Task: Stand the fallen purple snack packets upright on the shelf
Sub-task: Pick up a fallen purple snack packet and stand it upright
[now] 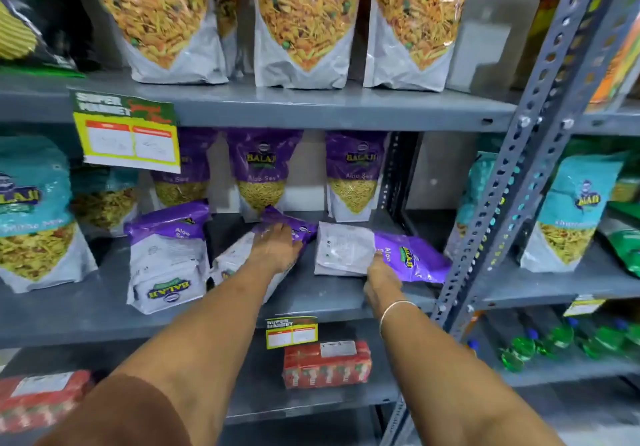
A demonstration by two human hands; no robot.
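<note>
Two fallen purple packets lie flat under my hands. Left hand (pixel 277 243) rests palm-down, open, on the middle packet (pixel 242 255), its long axis toward 1 o'clock; right hand (pixel 381 272) touches the right packet (pixel 412 255), grasp indiscernible, purple top at 4 o'clock.

Grey metal shelf (pixel 311 293) with fallen (pixel 412 255) and upright purple packets (pixel 353 175).

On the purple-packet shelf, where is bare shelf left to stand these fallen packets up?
Bare shelf shows between the upside-down packet and the middle fallen packet under the left hand, running back toward the upright row. The front lip is also free. The right end is crowded by the right fallen packet against the post.
</note>
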